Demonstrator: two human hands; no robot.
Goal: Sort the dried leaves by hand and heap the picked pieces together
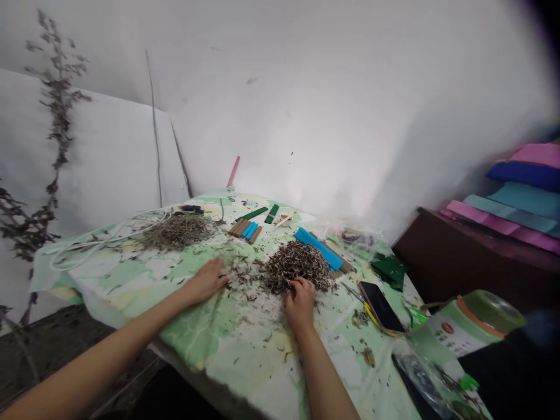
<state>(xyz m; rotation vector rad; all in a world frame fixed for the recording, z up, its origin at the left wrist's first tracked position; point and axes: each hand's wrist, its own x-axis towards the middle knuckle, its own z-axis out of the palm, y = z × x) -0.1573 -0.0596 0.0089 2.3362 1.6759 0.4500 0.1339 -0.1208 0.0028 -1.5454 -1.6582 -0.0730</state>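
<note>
A mound of dark, curled dried plant bits lies on the cloth-covered table. My right hand is at its front edge, fingers curled in a pinch around some of the bits. To the left, my left hand rests low over the cloth, thumb and fingers apart, with nothing visible in it. Loose flakes are scattered between the two hands. Farther left is a second, finer greyish-brown heap. Behind the dark mound lies a blue strip beside brown ones.
Short brown and blue rolls and green strips lie toward the back. On the right are a phone, yellow-handled scissors and a plastic jar. A white cable loops at left; a wall stands behind.
</note>
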